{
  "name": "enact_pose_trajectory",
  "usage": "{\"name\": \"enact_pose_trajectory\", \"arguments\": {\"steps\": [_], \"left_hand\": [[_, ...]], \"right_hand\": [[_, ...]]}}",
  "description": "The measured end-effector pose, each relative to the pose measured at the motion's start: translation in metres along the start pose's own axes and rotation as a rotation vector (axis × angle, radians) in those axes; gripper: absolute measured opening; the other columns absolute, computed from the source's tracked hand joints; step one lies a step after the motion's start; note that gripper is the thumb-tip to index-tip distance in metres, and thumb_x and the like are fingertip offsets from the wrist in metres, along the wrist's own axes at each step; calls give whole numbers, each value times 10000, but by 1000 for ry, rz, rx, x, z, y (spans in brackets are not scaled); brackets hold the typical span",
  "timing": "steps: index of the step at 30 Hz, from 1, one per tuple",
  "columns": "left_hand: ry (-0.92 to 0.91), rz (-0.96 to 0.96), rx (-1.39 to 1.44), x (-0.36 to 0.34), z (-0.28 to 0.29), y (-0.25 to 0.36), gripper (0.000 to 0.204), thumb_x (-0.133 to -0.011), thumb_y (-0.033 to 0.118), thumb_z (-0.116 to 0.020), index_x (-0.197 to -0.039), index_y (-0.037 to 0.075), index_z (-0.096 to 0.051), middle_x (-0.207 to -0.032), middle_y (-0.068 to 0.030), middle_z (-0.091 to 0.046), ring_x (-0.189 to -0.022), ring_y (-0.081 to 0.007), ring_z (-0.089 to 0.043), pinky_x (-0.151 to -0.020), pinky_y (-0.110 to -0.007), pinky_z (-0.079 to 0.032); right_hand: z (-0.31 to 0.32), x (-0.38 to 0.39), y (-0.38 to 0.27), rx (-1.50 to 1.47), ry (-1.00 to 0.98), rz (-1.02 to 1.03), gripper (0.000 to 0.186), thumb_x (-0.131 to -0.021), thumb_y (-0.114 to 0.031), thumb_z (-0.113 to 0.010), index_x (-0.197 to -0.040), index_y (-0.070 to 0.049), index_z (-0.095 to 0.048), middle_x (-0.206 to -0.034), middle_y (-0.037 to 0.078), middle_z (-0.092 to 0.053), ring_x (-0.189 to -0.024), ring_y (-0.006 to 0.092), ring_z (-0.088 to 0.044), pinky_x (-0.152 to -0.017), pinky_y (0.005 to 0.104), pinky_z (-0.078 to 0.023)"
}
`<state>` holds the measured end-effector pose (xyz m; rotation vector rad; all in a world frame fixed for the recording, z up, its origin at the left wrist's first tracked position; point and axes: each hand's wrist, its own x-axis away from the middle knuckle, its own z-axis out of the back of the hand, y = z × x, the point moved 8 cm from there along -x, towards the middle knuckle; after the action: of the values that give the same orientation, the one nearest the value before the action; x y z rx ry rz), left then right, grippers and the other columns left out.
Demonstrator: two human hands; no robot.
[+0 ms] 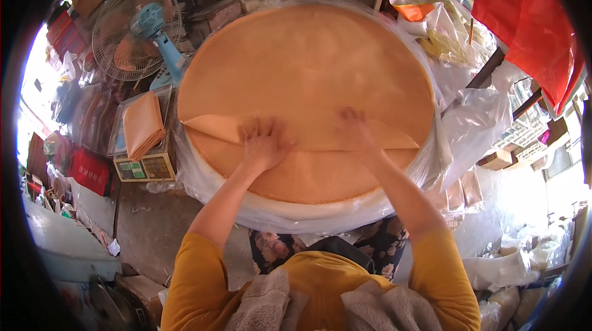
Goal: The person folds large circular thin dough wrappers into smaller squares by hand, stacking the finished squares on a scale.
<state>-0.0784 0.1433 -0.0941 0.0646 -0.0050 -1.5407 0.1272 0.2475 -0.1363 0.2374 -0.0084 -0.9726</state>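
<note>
We find the round orange-brown sheet lying over a matching round layer, its near portion turned back into a flap with the crease toward the body. We note the left hand unclenched, fingers spread on the flap, while the right hand rests toward the flap's right part, too blurred for us to tell whether it grips. We locate clear plastic around the rim, with a fan and folded brown sheets beyond the left side.
</note>
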Motion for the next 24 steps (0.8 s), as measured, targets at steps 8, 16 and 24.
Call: {"name": "enact_pose_trajectory", "arguments": {"steps": [8, 16, 24], "left_hand": [[36, 236, 39, 5, -17, -165, 577, -941, 542, -312, -1440, 252, -334, -1538, -4, -253, -1425, -281, -185, -1099, -627, -37], [4, 152, 43, -52, 13, -189, 494, -928, 412, -470, -1371, 195, -443, -1483, -63, -341, -1358, -314, -320, -1053, -582, -280], [250, -242, 230, -206, -11, -241, 429, -784, 133, -656, -1194, 56, -560, -1253, -129, -548, -1152, -320, -514, -976, -403, -425]], "right_hand": [[7, 71, 71, -228, 155, -155, 390, -947, -244, -425, -1316, -150, -508, -1424, 88, -416, -1366, 294, -298, -1098, 510, -221], [45, 91, 72, -225, 147, -171, 381, -923, -274, -510, -1262, -106, -551, -1329, 121, -501, -1228, 314, -450, -1005, 453, -373], [14, -19, 198, -326, -52, -146, 448, -807, -233, -672, -1208, -66, -563, -1203, 132, -575, -1098, 296, -547, -895, 397, -464]]}}
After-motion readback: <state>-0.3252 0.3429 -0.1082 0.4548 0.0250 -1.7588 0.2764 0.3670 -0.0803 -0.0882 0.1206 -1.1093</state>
